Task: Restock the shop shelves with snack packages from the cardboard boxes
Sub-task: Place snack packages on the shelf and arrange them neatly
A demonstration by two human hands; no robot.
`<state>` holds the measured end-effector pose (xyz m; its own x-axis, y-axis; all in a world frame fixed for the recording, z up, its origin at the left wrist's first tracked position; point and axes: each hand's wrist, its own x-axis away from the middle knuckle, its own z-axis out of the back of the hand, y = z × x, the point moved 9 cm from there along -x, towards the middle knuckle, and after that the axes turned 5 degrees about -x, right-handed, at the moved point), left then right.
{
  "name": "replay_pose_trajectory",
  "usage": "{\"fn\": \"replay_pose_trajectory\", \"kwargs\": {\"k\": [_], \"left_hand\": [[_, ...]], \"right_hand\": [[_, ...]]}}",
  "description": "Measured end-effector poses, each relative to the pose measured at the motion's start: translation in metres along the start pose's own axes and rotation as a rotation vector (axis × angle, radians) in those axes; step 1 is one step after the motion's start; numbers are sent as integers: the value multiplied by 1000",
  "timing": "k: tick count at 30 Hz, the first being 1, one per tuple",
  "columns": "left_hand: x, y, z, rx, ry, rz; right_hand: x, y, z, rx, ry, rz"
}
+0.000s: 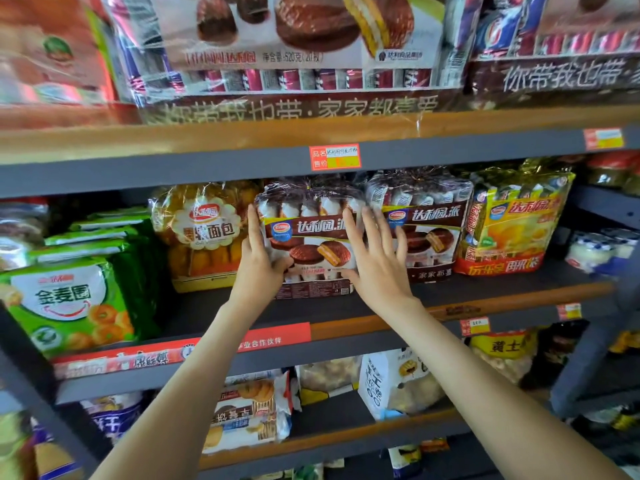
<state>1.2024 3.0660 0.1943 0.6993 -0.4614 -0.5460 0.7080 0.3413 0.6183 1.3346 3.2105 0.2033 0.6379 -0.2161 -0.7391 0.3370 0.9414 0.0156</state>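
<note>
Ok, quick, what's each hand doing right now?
Left hand: holds the chocolate pie pack by its left edge, thumb on the front.
Right hand: open, straight fingers pressed flat on the pack's front.

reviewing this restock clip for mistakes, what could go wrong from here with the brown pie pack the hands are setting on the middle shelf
1. The chocolate pie pack stands upright, forward of its twin pack. If the left hand and right hand let go now, it may tip forward off the shelf.
2. The slot between the twin pack and the bread bag looks tight, so a hard push could crumple wrappers or squash the bread.
</note>
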Motion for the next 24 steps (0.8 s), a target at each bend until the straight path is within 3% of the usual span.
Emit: {"fn": "replay_pose_trajectory", "kwargs": {"k": [5,10,16,20,24], "left_hand": [[9,20,6,-231,90,-186],[8,20,-15,-658,48,-284],[-11,9,-31,-760,-39,-175],[-13,9,-29,-846,66,-129],[-11,44,-47,-954,153,-340]], "right_hand": [[-8,2,-13,116,-83,-32],[-18,8,-20,169,-94,-71],[-12,0,-2,71,106,10],[-3,29,13,-18,219,-67],[9,82,14,-67,153,-228]]}}
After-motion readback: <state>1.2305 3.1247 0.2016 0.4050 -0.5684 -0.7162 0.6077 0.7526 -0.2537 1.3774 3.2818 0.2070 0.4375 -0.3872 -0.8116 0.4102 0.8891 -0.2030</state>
